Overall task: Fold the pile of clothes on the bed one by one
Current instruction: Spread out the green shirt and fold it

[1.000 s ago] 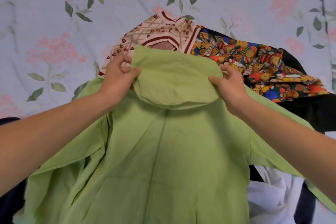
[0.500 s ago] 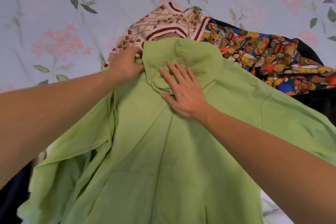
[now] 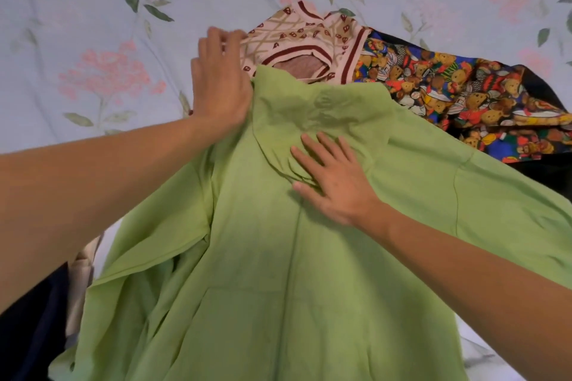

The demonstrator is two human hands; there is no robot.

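Note:
A light green shirt [image 3: 278, 257] lies spread over the pile, back side up, collar toward the far side. My right hand [image 3: 334, 182] presses flat on it just below the collar, fingers straight. My left hand [image 3: 216, 83] hovers at the collar's left edge with its fingers loosely spread, holding nothing that I can see. Beyond the collar lies a beige patterned top with dark red trim [image 3: 309, 37]. To its right is a colourful teddy-bear print garment [image 3: 464, 102].
The bed sheet [image 3: 93, 40] is pale blue with pink flowers and green leaves. Dark fabric [image 3: 28, 334] lies at the near left, more dark cloth [image 3: 544, 170] at the right, and white cloth [image 3: 476, 356] at the near right.
My left hand has let go of the collar's left edge and lifted, fingers spreading. My right hand has slid a little down and right, still flat on the shirt.

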